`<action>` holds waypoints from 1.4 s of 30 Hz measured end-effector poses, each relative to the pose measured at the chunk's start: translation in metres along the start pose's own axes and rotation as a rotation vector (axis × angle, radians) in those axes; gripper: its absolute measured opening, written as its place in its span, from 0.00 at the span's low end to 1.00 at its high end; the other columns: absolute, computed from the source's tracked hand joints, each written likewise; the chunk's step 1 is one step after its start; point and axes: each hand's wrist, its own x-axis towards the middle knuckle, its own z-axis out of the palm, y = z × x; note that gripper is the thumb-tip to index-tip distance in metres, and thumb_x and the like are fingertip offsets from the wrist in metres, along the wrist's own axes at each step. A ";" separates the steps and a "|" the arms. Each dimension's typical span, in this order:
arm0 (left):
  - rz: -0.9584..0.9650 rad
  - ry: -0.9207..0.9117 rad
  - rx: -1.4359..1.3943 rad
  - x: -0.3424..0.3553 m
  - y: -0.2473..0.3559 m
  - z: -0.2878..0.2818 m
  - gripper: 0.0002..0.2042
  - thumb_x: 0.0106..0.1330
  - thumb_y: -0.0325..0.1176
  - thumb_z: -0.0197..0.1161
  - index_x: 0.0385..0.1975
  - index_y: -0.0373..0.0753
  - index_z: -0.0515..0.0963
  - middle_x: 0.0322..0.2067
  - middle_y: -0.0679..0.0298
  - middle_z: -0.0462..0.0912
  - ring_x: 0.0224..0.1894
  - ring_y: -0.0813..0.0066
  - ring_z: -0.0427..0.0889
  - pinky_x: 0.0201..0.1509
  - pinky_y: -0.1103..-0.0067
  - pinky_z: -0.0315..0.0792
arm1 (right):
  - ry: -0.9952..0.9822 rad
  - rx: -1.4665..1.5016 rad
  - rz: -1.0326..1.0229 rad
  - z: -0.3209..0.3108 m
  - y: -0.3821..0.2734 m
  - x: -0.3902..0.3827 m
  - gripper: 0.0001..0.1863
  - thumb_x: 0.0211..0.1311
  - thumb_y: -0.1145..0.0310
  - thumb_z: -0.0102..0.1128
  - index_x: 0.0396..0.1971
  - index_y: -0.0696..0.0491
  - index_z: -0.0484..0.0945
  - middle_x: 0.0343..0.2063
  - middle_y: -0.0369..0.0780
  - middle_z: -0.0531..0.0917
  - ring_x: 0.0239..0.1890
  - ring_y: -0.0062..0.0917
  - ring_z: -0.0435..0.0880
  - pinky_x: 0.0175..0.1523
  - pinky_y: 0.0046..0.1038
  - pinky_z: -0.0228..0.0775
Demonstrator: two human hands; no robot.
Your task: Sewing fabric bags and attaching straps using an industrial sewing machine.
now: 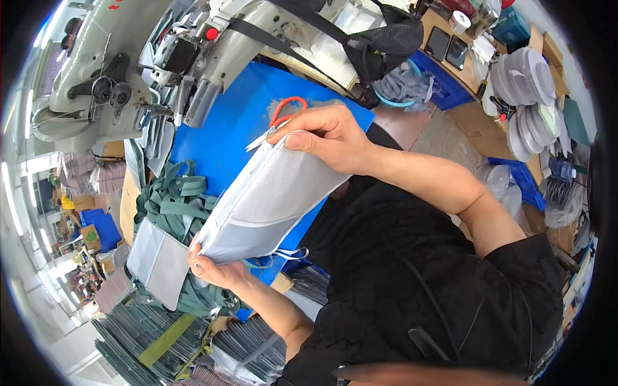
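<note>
A light grey and white fabric pouch (264,199) with a mesh panel is stretched between my two hands above the blue tabletop (241,106). My right hand (335,138) pinches its upper end between thumb and fingers. At the lower end, my left hand (219,270) grips the corner. Thin white cords (293,253) hang from its near edge. An orange scissor handle (288,108) shows just beyond my right fingers; whether it touches them I cannot tell. Left of the pouch lies a grey and pale blue fabric panel (158,260) on a heap of green webbing straps (170,199).
Sewing machines (109,83) stand at the upper left. A black mesh bag (386,45) hangs over the table's far side. Two phones (438,44) and stacked white rolls (524,74) are at the upper right. Stacked dark fabric pieces (151,338) fill the lower left.
</note>
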 end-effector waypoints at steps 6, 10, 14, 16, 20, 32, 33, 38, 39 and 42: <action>0.054 -0.029 -0.105 -0.004 -0.021 -0.018 0.15 0.75 0.47 0.64 0.51 0.45 0.79 0.57 0.53 0.80 0.59 0.54 0.81 0.62 0.52 0.77 | 0.044 0.177 -0.185 0.027 0.001 0.013 0.36 0.65 0.70 0.73 0.71 0.54 0.68 0.55 0.41 0.85 0.58 0.23 0.82 0.65 0.29 0.72; 0.002 -0.007 -0.182 -0.015 -0.027 -0.028 0.12 0.76 0.45 0.64 0.49 0.47 0.80 0.56 0.55 0.80 0.58 0.56 0.81 0.62 0.54 0.77 | 0.014 0.212 -0.108 0.034 0.002 0.008 0.46 0.62 0.72 0.74 0.77 0.53 0.58 0.54 0.42 0.85 0.59 0.25 0.82 0.67 0.31 0.71; -0.023 0.027 -0.211 -0.020 -0.032 -0.031 0.11 0.75 0.46 0.64 0.49 0.49 0.81 0.56 0.58 0.80 0.59 0.56 0.80 0.63 0.53 0.77 | 0.002 0.286 -0.047 0.037 -0.001 0.003 0.45 0.62 0.72 0.74 0.76 0.53 0.58 0.55 0.42 0.84 0.59 0.25 0.82 0.67 0.31 0.71; -0.048 0.027 -0.214 -0.021 -0.037 -0.028 0.11 0.75 0.46 0.64 0.50 0.50 0.81 0.57 0.57 0.80 0.59 0.55 0.80 0.63 0.53 0.77 | 0.012 0.263 -0.044 0.032 -0.002 0.000 0.45 0.63 0.72 0.73 0.76 0.54 0.58 0.56 0.42 0.84 0.59 0.24 0.81 0.67 0.31 0.71; -0.074 0.099 -0.293 -0.020 -0.034 -0.029 0.13 0.74 0.46 0.66 0.48 0.45 0.81 0.55 0.53 0.81 0.57 0.54 0.81 0.62 0.54 0.78 | -0.054 0.216 -0.037 0.037 -0.007 0.014 0.46 0.64 0.71 0.72 0.78 0.53 0.56 0.58 0.43 0.83 0.61 0.26 0.80 0.68 0.32 0.69; -0.318 0.390 -0.149 0.052 0.013 -0.066 0.10 0.74 0.36 0.67 0.39 0.35 0.82 0.38 0.61 0.88 0.37 0.75 0.86 0.44 0.76 0.81 | -0.072 -1.068 0.012 -0.020 0.103 -0.025 0.30 0.58 0.65 0.74 0.60 0.57 0.77 0.62 0.50 0.77 0.64 0.48 0.75 0.68 0.45 0.66; -0.328 0.413 -0.157 0.059 0.005 -0.069 0.09 0.74 0.36 0.67 0.37 0.36 0.81 0.36 0.62 0.87 0.36 0.76 0.85 0.43 0.76 0.81 | -0.093 -1.124 0.006 -0.018 0.101 -0.028 0.30 0.56 0.66 0.74 0.59 0.57 0.78 0.62 0.48 0.77 0.64 0.47 0.75 0.68 0.44 0.67; -0.310 0.568 -0.274 0.116 -0.030 -0.062 0.09 0.74 0.37 0.68 0.37 0.38 0.80 0.35 0.64 0.86 0.36 0.76 0.85 0.42 0.76 0.80 | -0.082 -1.185 0.035 -0.003 0.098 -0.020 0.28 0.56 0.67 0.73 0.58 0.55 0.79 0.62 0.46 0.76 0.63 0.45 0.75 0.67 0.44 0.65; -0.304 0.574 -0.284 0.132 -0.042 -0.058 0.09 0.74 0.37 0.68 0.37 0.38 0.80 0.35 0.64 0.86 0.36 0.76 0.85 0.42 0.76 0.80 | -0.081 -1.193 0.035 -0.006 0.101 -0.022 0.27 0.56 0.67 0.73 0.57 0.55 0.79 0.61 0.46 0.76 0.63 0.45 0.75 0.67 0.44 0.65; -0.194 0.593 -0.475 0.193 -0.074 -0.040 0.10 0.75 0.36 0.66 0.41 0.35 0.79 0.40 0.60 0.86 0.41 0.69 0.86 0.47 0.71 0.81 | -0.079 -1.216 0.036 -0.011 0.100 -0.021 0.26 0.55 0.67 0.73 0.56 0.54 0.79 0.61 0.46 0.76 0.62 0.45 0.75 0.66 0.44 0.65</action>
